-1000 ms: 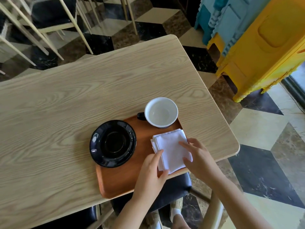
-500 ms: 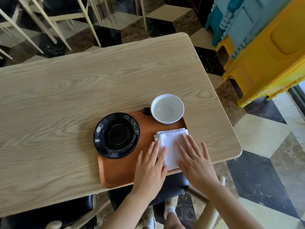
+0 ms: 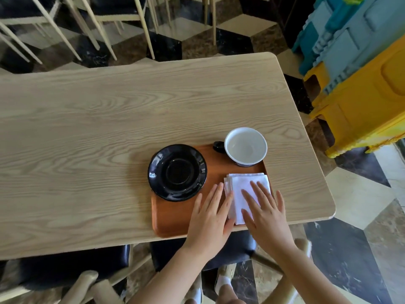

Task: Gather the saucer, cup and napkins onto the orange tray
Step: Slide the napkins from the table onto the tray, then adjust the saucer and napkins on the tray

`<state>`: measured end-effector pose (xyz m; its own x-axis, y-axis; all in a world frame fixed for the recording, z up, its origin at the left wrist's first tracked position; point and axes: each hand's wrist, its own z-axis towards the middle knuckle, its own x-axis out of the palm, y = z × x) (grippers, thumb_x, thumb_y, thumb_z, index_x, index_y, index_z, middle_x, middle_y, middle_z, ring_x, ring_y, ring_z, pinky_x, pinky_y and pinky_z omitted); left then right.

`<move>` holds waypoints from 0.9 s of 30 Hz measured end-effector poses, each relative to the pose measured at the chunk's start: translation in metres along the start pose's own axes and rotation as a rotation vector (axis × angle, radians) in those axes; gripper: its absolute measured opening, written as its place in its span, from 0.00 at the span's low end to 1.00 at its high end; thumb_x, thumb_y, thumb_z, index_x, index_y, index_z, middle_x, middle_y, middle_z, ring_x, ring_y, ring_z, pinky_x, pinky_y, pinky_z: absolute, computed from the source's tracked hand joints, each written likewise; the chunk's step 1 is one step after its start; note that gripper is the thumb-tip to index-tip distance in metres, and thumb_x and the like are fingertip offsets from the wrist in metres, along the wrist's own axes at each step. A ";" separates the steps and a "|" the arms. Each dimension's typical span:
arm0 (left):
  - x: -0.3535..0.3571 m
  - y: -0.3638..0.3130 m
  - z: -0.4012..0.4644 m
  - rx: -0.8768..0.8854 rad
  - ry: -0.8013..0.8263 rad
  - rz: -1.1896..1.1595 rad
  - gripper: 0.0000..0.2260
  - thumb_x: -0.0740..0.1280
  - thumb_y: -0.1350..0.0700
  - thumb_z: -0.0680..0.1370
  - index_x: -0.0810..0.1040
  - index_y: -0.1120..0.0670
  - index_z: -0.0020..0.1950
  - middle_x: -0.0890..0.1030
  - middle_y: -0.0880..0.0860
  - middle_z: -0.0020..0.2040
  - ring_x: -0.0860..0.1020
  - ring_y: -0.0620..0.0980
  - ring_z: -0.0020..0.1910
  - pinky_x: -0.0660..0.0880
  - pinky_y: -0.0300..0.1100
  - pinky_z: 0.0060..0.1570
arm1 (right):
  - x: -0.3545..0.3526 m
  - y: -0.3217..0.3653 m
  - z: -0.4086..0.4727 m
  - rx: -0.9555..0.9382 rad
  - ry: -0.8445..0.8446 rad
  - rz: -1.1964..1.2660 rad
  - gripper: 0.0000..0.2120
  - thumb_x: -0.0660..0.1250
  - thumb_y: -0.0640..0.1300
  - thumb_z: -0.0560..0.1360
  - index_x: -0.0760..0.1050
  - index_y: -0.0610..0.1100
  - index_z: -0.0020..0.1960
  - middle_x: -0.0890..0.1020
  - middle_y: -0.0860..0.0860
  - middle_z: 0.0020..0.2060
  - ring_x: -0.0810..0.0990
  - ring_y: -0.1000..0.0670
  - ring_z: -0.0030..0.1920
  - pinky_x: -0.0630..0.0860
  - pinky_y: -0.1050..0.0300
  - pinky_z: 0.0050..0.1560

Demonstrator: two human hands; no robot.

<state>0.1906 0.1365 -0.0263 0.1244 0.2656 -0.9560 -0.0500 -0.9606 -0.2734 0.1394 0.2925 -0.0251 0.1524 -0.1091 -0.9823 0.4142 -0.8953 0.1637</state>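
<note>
Café-type room, checkered marble floor [image 3: 359, 194] in black, cream and brown. Pale wood-grain table [image 3: 109, 128] fills most of the view, rounded corners, bare apart from the tray set. Light wooden chair legs [image 3: 144, 27] cluster beyond the far edge; dark-cushioned chairs [image 3: 72, 266] tucked under the near edge. Right side: stacked plastic furniture, yellow unit [image 3: 368, 110] with blue-teal pieces [image 3: 341, 36] on top, well apart from the table. Nothing blocks the tray from above. Orange tray [image 3: 175, 218] sits at the near right of the table, its near edge about flush with the table edge. Black glossy saucer [image 3: 177, 172] rests on the tray's left part, its rim overhanging the tray's left and far edges onto the table. White-lined cup [image 3: 246, 146] stands upright at the tray's far right corner, empty, dark handle pointing left. White napkins [image 3: 243, 187], a folded stack with slightly offset layers on the left side, lie on the tray's right side just near of the cup. Left hand [image 3: 210, 218] flat, fingers spread, palm down on the tray with fingertips touching the napkins' left edge. Right hand [image 3: 266, 213] flat, fingers spread, pressing on top of the napkins. Neither hand pinches anything.
</note>
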 end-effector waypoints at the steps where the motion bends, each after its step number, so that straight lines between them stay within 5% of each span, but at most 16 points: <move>1: -0.006 0.005 -0.004 -0.011 -0.023 -0.005 0.25 0.54 0.46 0.77 0.62 0.52 0.72 0.65 0.57 0.73 0.62 0.53 0.72 0.65 0.56 0.67 | -0.001 0.009 0.004 -0.033 -0.026 -0.001 0.23 0.43 0.54 0.79 0.69 0.46 0.63 0.75 0.42 0.64 0.67 0.44 0.67 0.58 0.39 0.66; 4: -0.021 0.027 -0.017 -0.063 -0.083 -0.007 0.24 0.53 0.46 0.77 0.62 0.52 0.72 0.63 0.57 0.74 0.60 0.53 0.73 0.62 0.56 0.68 | -0.002 0.037 0.017 -0.127 -0.049 0.024 0.20 0.56 0.49 0.73 0.71 0.46 0.63 0.75 0.43 0.64 0.71 0.44 0.65 0.70 0.35 0.60; 8: -0.029 0.067 -0.037 -0.138 -0.065 0.057 0.23 0.54 0.46 0.77 0.66 0.53 0.70 0.66 0.59 0.72 0.63 0.56 0.71 0.63 0.60 0.66 | 0.005 0.068 0.031 -0.274 -0.037 0.041 0.25 0.69 0.43 0.67 0.70 0.46 0.63 0.74 0.44 0.65 0.71 0.44 0.66 0.67 0.35 0.60; 27: -0.019 0.097 -0.083 -0.166 -0.004 0.011 0.22 0.55 0.46 0.77 0.67 0.51 0.69 0.70 0.58 0.69 0.65 0.55 0.71 0.72 0.56 0.61 | 0.012 0.081 0.012 -0.345 -0.030 0.069 0.20 0.67 0.42 0.71 0.72 0.45 0.62 0.77 0.43 0.62 0.70 0.44 0.66 0.64 0.38 0.66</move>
<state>0.2659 0.0314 -0.0263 0.1205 0.2547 -0.9595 0.1128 -0.9638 -0.2417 0.1639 0.2135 -0.0252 0.1666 -0.1816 -0.9692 0.6834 -0.6873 0.2463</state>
